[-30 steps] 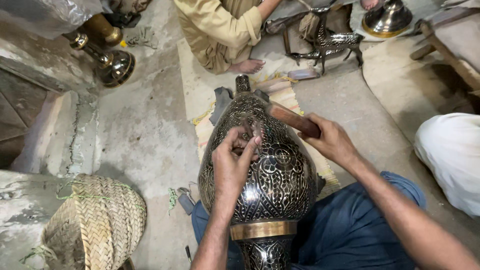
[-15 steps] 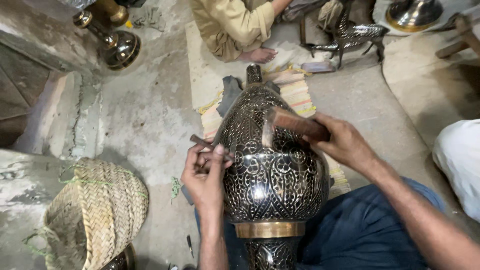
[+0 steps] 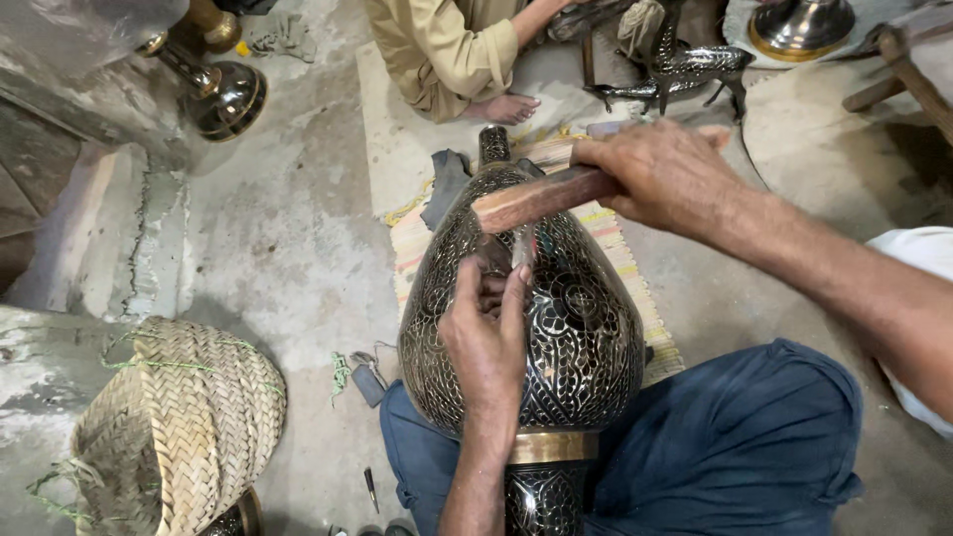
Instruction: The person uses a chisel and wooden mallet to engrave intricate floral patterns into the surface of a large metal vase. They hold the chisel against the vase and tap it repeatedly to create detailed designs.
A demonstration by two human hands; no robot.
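Observation:
A large black metal vase (image 3: 581,337) with fine engraved silver patterns and a brass band lies across my lap, neck pointing away. My left hand (image 3: 486,333) rests on its belly, fingers pinching a small chisel (image 3: 523,248) held against the surface. My right hand (image 3: 660,174) grips a wooden mallet (image 3: 541,197), whose end sits just above the chisel's top. My legs are in blue trousers (image 3: 735,447).
A woven straw basket (image 3: 174,427) lies at the lower left. A brass-and-black goblet piece (image 3: 218,89) sits at the upper left. Another person in tan clothes (image 3: 447,50) sits ahead, beside a metal deer figure (image 3: 685,65). A striped mat (image 3: 625,258) lies under the vase.
My right hand has brought the mallet up and over to the chisel. My left hand has shifted onto the vase's belly and set the chisel upright under the mallet.

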